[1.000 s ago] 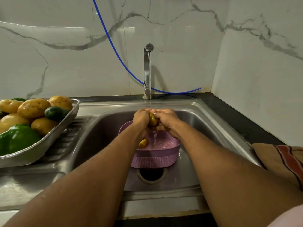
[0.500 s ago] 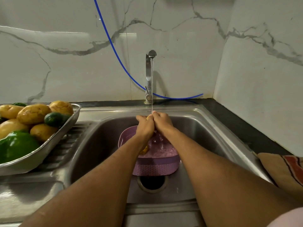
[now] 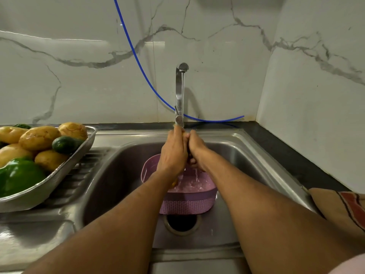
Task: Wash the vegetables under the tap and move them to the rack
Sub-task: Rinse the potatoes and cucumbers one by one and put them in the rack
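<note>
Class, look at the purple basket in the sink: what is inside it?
Water pools inside the purple basket, and a yellowish scrap shows beside the left forearm. The forearms cover whatever else it holds.

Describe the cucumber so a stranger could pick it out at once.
Start at the steel tray left of the sink. Near its right rim, the cucumber lies on the potatoes. It is small and dark green, unlike the bright, bulky green pepper in front.

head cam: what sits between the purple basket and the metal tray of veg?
Head view: only bare steel. The sink basin's left wall rises from the purple basket, then the ribbed drainboard runs under the metal tray.
</note>
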The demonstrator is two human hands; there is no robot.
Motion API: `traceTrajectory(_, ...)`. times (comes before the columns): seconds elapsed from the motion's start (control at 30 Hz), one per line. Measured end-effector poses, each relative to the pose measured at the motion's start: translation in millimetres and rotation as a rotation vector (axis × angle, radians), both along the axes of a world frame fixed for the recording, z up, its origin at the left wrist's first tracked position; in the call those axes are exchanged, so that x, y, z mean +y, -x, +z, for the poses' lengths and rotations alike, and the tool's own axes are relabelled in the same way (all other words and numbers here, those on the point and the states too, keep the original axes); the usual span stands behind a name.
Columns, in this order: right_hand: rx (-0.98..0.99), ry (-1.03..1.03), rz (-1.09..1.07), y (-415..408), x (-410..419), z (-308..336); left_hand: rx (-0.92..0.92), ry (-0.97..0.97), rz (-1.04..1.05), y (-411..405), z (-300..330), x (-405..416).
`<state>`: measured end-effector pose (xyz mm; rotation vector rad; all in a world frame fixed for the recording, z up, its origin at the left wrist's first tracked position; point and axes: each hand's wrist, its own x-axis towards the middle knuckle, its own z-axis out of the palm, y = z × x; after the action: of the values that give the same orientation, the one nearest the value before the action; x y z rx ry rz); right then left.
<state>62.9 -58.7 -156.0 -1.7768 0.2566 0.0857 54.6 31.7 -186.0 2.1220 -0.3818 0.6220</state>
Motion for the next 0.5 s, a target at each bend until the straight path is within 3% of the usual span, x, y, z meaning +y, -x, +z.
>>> traceTrajectory(0.17, -0.194, 0.322, -0.144, -10.8, -7.5, -13.6, 0.16, -0.107, 0.005, -3.2, -0.4, -2.6)
traceTrajectory(0.27, -0.31, 0.504, -0.15, -7.8, -11.9, -14.2, 0.319, 0.112, 0.004, -6.6, 0.3, -5.6)
traceTrajectory(0.37, -0.449, 0.633, -0.127, -0.6, -9.0, -13.1, 0.62, 0.399, 0.035, -8.5, 3.8, -1.9)
traceTrajectory(0.43, -0.541, 0.657, -0.101, 0.8, -6.3, -16.0, 0.802, 0.561, 0.018, -4.3, 8.1, 0.9)
traceTrajectory(0.5, -0.575, 0.642, -0.041, -1.0, -3.5, -18.2, 0.864, 0.61, -0.015, 0.6, 8.7, 1.4)
